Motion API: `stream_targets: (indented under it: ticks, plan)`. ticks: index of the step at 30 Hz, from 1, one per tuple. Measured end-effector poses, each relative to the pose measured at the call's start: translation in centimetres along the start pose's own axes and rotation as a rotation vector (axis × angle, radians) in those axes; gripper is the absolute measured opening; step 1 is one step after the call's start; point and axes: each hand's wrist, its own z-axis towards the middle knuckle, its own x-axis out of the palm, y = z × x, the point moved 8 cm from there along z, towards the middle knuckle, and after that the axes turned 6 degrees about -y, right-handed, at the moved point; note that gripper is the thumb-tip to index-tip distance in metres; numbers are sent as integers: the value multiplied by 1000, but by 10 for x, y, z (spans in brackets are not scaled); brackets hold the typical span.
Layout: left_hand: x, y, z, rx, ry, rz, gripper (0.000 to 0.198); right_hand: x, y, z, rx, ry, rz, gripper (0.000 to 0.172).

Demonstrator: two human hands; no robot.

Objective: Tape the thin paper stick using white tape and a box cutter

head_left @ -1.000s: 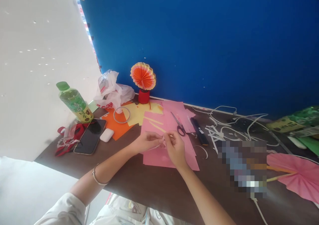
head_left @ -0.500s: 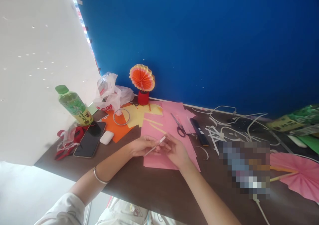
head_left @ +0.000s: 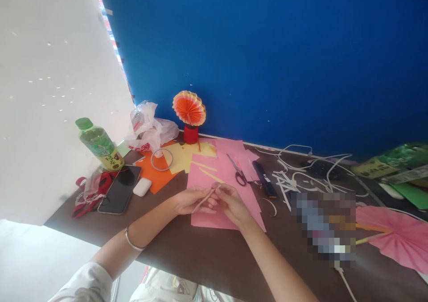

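Note:
A thin pale strip (head_left: 201,201), likely paper, is pinched between my two hands above the pink paper sheets (head_left: 219,221). My left hand (head_left: 191,199) is closed on the strip's middle, its lower end sticking out below the thumb. With thumb and fingers together, my right hand (head_left: 233,204) grips the upper end, and the fingertips of both hands nearly meet. Fingers partly hide the strip. Just beyond lie yellow paper strips (head_left: 210,173) on the pink paper, and dark-handled scissors (head_left: 240,177) rest to the right of them.
At the left stand a green-capped bottle (head_left: 100,146), a phone (head_left: 120,190) and a white case (head_left: 142,187). A folded paper fan (head_left: 189,109) rises from a red base at the back. Rightward are a dark cutter (head_left: 265,180), white scraps (head_left: 284,181), cables (head_left: 334,159) and a pink fan (head_left: 397,235).
My fingers have shifted on the strip: its white upper end showed between the hands before and is now mostly covered by my right fingertips. The view has moved slightly.

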Motion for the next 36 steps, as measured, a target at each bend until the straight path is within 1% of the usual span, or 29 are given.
stream_targets:
  ticks: [3,5,7,8,9,10,11,12,13,14,15,17,20,22,23,24,25,27,29,30,32,33,36]
  plan:
    - [-1,-7,-3,35,-38,118,46,-11,6,3,-62,-93,65,14]
    - [-9,-20,-5,121,-125,248,44,-18,14,4,-104,-127,162,14]
    - [-25,-40,-6,244,-293,493,36,-26,23,6,-108,-143,266,13]
    - [-34,-54,-7,326,-420,665,32,-29,26,7,-99,-145,308,13]
    - [-42,-68,-10,408,-574,845,29,-33,30,8,-89,-144,343,13]
    - [-49,-81,-11,452,-716,1011,27,-36,33,8,-80,-136,370,13]
    - [-54,-91,-10,478,-828,1156,27,-38,36,9,-75,-122,393,13]
    - [-57,-98,-8,490,-916,1288,26,-39,39,9,-74,-103,408,13]
    - [-59,-104,-4,480,-985,1382,26,-39,41,9,-73,-81,412,13]
    - [-62,-106,2,469,-1020,1430,26,-39,43,10,-73,-61,401,14]
    - [-64,-108,7,467,-1037,1425,25,-39,44,10,-72,-48,370,15]
    - [-66,-107,16,501,-1041,1339,22,-39,45,9,-72,-46,261,17]
    - [-65,-102,23,562,-995,1257,16,-38,45,9,-22,-52,110,17]
    - [-61,-97,24,610,-948,1227,15,-39,46,9,29,-48,90,30]
    - [-60,-95,25,635,-910,1179,16,-40,48,9,35,-56,87,37]
    - [-60,-91,25,656,-864,1101,16,-43,50,10,23,-78,76,40]
    - [-60,-87,26,670,-814,1011,17,-47,53,10,-6,-111,52,37]
    - [-63,-78,27,670,-726,791,19,-54,59,11,-83,-182,-11,25]
    - [-67,-68,28,646,-677,605,21,-56,62,9,-128,-218,-70,18]
    - [-67,-64,28,637,-669,565,21,-55,62,7,-131,-217,-103,17]
    - [-64,-60,24,647,-662,541,19,-48,61,3,-108,-177,-185,16]
    - [-60,-61,21,673,-675,578,17,-43,60,-1,-86,-136,-225,16]
    - [-41,-64,9,790,-687,764,13,-21,55,-12,-18,64,-238,18]
